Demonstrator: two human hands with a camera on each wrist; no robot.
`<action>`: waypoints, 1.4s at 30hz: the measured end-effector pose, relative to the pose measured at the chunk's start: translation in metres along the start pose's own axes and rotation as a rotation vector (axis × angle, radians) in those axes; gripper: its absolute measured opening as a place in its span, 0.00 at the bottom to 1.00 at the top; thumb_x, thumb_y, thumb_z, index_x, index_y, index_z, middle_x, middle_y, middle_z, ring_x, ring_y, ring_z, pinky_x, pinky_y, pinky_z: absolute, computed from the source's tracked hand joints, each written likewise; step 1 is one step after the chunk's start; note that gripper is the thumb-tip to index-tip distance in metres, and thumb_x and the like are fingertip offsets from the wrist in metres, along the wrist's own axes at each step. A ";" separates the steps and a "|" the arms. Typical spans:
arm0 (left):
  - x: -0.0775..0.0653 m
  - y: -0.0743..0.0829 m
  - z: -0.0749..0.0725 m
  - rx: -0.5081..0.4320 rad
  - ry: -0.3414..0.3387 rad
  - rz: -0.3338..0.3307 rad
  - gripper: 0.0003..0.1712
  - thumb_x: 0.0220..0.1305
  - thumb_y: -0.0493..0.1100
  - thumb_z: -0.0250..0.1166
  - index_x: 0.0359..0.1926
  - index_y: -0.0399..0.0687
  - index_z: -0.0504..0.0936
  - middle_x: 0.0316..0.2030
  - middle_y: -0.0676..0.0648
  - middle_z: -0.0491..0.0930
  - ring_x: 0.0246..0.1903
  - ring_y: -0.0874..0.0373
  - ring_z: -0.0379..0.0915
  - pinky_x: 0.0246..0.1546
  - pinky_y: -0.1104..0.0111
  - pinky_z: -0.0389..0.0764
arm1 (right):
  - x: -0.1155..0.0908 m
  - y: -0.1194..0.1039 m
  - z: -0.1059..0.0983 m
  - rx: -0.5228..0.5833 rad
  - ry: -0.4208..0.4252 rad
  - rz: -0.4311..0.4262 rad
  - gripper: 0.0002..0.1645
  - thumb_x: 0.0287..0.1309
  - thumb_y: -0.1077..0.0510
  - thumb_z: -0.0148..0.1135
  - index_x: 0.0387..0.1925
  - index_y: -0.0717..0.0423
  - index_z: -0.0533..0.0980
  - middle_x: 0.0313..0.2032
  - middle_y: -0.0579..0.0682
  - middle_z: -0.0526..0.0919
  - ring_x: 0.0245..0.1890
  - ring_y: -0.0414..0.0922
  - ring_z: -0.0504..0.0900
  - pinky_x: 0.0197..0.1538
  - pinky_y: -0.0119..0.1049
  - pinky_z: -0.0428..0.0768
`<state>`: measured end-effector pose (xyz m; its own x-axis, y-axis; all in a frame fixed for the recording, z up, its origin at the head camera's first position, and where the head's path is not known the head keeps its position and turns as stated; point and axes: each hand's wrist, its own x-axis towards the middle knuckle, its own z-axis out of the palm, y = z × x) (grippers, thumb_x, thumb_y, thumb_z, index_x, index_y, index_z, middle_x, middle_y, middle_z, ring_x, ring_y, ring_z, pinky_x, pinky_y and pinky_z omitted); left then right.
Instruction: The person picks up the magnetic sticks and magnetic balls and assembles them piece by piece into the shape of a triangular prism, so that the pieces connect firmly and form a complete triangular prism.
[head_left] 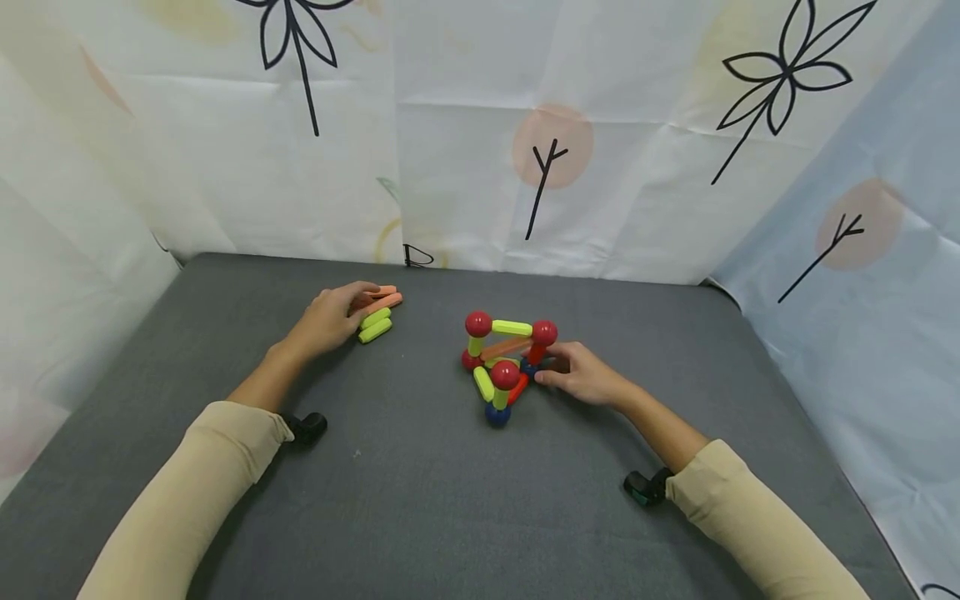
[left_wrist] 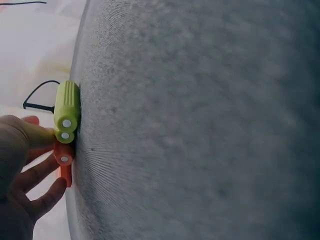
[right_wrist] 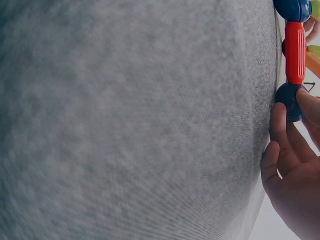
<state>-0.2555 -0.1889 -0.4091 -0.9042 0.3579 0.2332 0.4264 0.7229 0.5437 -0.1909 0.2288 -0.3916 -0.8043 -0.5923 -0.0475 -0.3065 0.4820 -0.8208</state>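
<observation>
At the left of the grey table my left hand reaches over a small group of magnetic rods. Thumb and fingers pinch an orange rod; a second orange rod lies by the fingertips. Two lime rods lie side by side beside them. Right of centre stands a frame of magnetic balls and rods, with red balls on top of lime uprights. My right hand holds the blue ball at its right corner between thumb and fingers. A red rod joins that ball to another blue ball.
White patterned cloth hangs along the back and sides of the table. A black wrist camera sits at the left cuff, another black wrist camera at the right cuff.
</observation>
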 end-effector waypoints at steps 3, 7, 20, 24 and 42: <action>0.001 0.004 -0.003 0.018 -0.036 -0.014 0.22 0.69 0.36 0.63 0.63 0.40 0.75 0.53 0.35 0.82 0.49 0.42 0.80 0.41 0.51 0.77 | 0.000 -0.001 0.000 0.001 0.001 0.000 0.22 0.65 0.66 0.62 0.60 0.66 0.74 0.56 0.62 0.79 0.49 0.53 0.81 0.52 0.44 0.79; 0.000 0.009 -0.007 0.051 -0.075 -0.019 0.24 0.69 0.39 0.64 0.64 0.42 0.75 0.52 0.37 0.82 0.49 0.44 0.80 0.42 0.51 0.77 | -0.001 -0.002 0.001 0.003 0.001 0.003 0.23 0.65 0.65 0.62 0.60 0.66 0.74 0.57 0.62 0.79 0.49 0.53 0.81 0.51 0.43 0.80; -0.010 0.046 -0.003 -0.520 -0.050 -0.059 0.32 0.64 0.31 0.66 0.67 0.32 0.67 0.50 0.33 0.79 0.47 0.43 0.81 0.42 0.64 0.82 | -0.001 0.000 0.002 0.010 -0.003 -0.006 0.23 0.66 0.65 0.62 0.61 0.67 0.73 0.57 0.62 0.79 0.51 0.54 0.81 0.51 0.39 0.80; -0.018 0.067 0.012 -0.693 -0.136 -0.059 0.27 0.62 0.33 0.69 0.60 0.27 0.73 0.48 0.36 0.80 0.45 0.50 0.83 0.41 0.67 0.82 | 0.000 0.000 0.002 0.008 -0.001 -0.009 0.23 0.65 0.65 0.62 0.61 0.67 0.73 0.57 0.61 0.79 0.51 0.53 0.82 0.50 0.37 0.80; -0.026 0.121 0.074 -0.832 -0.322 -0.079 0.17 0.66 0.40 0.67 0.51 0.32 0.82 0.41 0.42 0.86 0.40 0.52 0.84 0.45 0.59 0.84 | -0.001 0.000 0.002 0.023 0.001 0.005 0.22 0.65 0.65 0.62 0.60 0.66 0.74 0.56 0.62 0.79 0.48 0.53 0.82 0.47 0.36 0.81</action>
<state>-0.1784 -0.0668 -0.4087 -0.8255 0.5644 0.0004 0.0930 0.1353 0.9864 -0.1898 0.2282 -0.3926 -0.8061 -0.5896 -0.0512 -0.2906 0.4696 -0.8337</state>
